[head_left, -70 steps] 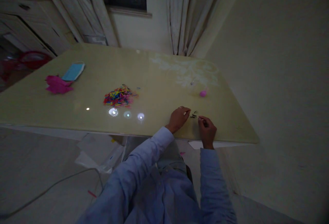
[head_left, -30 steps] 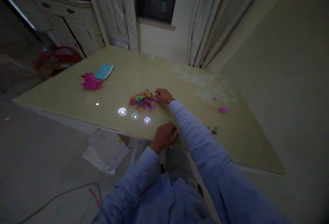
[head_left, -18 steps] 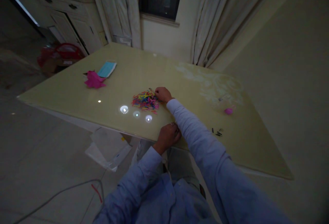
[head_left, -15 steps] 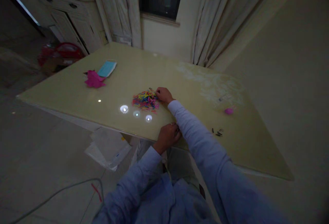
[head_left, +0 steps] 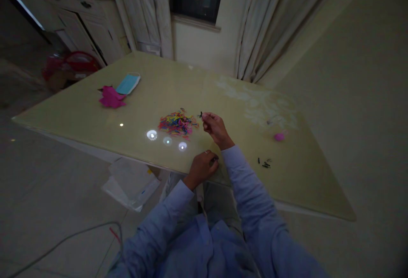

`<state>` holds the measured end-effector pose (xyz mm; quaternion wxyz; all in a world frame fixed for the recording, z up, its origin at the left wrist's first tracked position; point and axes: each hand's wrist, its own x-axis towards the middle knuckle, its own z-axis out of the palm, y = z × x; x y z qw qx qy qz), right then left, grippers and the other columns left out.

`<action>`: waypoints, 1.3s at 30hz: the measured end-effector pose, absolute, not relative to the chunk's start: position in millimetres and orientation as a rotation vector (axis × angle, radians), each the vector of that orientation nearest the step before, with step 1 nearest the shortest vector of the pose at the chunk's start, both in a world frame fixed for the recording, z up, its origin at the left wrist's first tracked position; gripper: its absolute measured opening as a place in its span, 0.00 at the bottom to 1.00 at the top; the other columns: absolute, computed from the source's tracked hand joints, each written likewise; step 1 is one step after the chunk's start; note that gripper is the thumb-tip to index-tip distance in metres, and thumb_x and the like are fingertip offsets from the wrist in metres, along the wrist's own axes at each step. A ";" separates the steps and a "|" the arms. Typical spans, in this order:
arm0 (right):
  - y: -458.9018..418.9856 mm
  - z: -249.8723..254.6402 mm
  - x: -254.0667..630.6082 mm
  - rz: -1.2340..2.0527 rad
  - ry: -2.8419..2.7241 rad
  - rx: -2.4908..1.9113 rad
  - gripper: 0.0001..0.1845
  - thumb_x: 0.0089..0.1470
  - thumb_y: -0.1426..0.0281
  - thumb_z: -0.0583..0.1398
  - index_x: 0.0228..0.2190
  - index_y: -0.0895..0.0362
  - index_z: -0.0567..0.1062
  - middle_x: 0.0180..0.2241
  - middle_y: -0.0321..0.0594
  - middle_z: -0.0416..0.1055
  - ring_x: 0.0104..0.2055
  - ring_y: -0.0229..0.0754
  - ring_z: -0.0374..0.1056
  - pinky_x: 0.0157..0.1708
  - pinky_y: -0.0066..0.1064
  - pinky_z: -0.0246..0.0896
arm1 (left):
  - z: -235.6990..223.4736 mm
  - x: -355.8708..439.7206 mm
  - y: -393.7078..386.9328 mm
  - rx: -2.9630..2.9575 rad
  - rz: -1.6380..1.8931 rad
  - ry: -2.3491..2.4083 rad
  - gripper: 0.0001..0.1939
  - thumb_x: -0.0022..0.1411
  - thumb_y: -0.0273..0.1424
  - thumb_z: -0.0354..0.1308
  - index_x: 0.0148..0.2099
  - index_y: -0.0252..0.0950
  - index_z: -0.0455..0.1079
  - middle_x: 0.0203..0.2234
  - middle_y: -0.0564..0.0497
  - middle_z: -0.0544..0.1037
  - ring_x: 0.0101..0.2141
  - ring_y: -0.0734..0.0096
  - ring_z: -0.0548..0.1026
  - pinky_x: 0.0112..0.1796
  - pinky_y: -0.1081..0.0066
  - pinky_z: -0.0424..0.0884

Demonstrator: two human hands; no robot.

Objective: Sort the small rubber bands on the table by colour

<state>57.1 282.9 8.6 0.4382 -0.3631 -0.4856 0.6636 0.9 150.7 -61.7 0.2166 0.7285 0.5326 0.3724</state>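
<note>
A loose heap of small coloured rubber bands (head_left: 177, 124), red, yellow, blue and pink, lies on the glossy table. Just right of the heap, my right hand (head_left: 217, 129) is raised with thumb and finger pinched on a small black rubber band (head_left: 200, 115); whether it is more than one I cannot tell. My left hand (head_left: 203, 167) rests at the table's near edge, its fingers curled. Something dark shows between its thumb and fingers, too small to name. Off to the right, several black rubber bands (head_left: 266, 164) form a separate small group.
A pink rounded object (head_left: 279, 137) sits on the right of the pale table (head_left: 306, 184). To the far left lie a blue face mask (head_left: 128, 84) and crumpled magenta material (head_left: 111, 97). Clear plastic sheets (head_left: 130, 184) and a cable (head_left: 73, 237) are on the floor.
My right hand has drawn back from the heap's right edge, rightward and toward me, with a black rubber band now visible in its pinch. My left hand stays by the edge, turned slightly.
</note>
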 end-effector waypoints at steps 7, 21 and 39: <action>194.5 52.2 94.5 1.930 -0.980 -0.539 0.13 0.51 0.63 0.66 0.30 0.57 0.69 0.27 0.31 0.62 0.20 0.27 0.50 0.21 0.23 0.47 | -69.3 0.1 151.6 2.004 1.087 1.490 0.03 0.60 0.28 0.55 0.35 0.35 0.70 0.27 0.51 0.73 0.30 0.69 0.71 0.32 0.71 0.64; 164.1 32.3 160.6 1.146 -1.256 -1.091 0.11 0.53 0.61 0.64 0.32 0.56 0.74 0.23 0.32 0.65 0.23 0.33 0.57 0.24 0.26 0.53 | -62.5 -3.2 152.3 1.924 1.158 1.468 0.05 0.61 0.27 0.54 0.36 0.36 0.72 0.28 0.51 0.75 0.30 0.71 0.72 0.34 0.71 0.66; 134.0 -52.7 324.8 0.071 -1.731 -1.859 0.29 0.60 0.50 0.49 0.32 0.59 0.77 0.34 0.50 0.75 0.33 0.45 0.68 0.36 0.36 0.62 | -63.8 -6.7 153.9 1.904 1.147 1.489 0.08 0.62 0.30 0.54 0.38 0.35 0.74 0.29 0.50 0.76 0.30 0.72 0.71 0.34 0.71 0.66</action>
